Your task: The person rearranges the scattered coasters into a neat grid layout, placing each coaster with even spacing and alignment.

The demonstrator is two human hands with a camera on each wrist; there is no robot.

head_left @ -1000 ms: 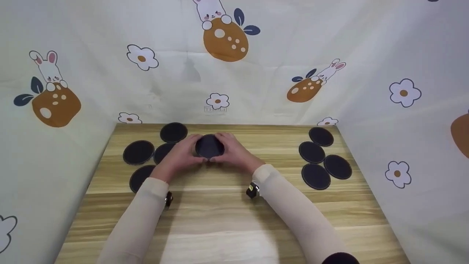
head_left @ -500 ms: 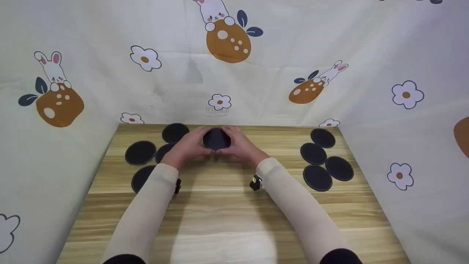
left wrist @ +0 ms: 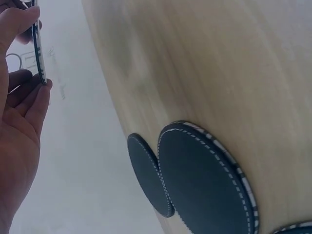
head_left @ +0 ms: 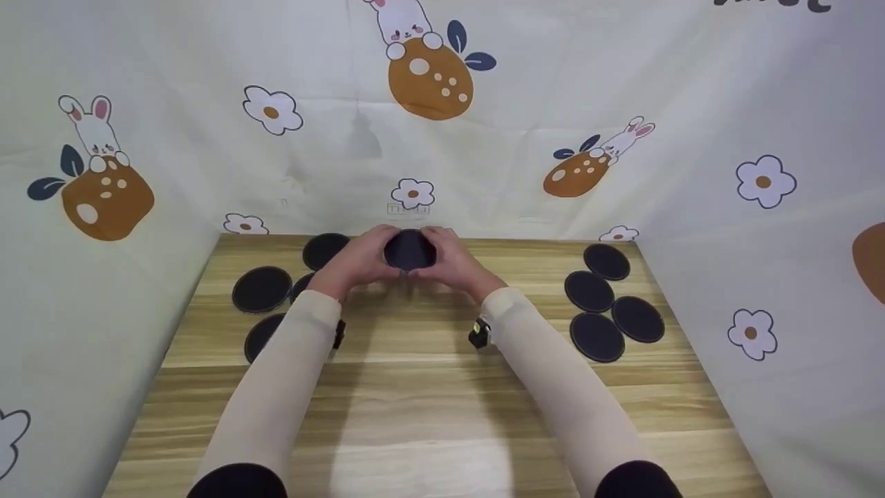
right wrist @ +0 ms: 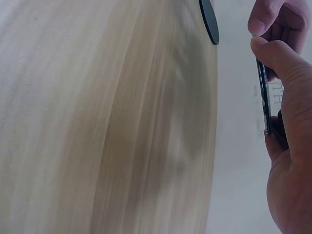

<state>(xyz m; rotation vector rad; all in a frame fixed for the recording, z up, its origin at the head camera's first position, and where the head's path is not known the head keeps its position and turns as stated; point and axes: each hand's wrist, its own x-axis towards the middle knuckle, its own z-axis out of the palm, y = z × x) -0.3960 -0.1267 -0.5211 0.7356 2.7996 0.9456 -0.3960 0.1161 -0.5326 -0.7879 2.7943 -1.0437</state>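
Both hands hold a round black coaster [head_left: 410, 251] by its edges, near the back of the table. My left hand [head_left: 361, 261] grips its left side and my right hand [head_left: 456, 263] its right side, thumbs meeting at the near edge. Seen edge-on in the left wrist view, the coaster [left wrist: 38, 46] is thin with a patterned rim, raised clear of the tabletop. The right wrist view also shows the coaster edge [right wrist: 263, 92] between thumb and fingers.
Several black coasters lie at the left, among them a coaster [head_left: 261, 289] partly overlapped by none; another group, including a coaster [head_left: 597, 337], lies at the right. The wooden table [head_left: 415, 387] meets a patterned cloth wall [head_left: 484, 159] behind the hands.
Both hands have moved the held coaster away from the body and slightly right, closer to the back wall. The coasters at either side lie as before.
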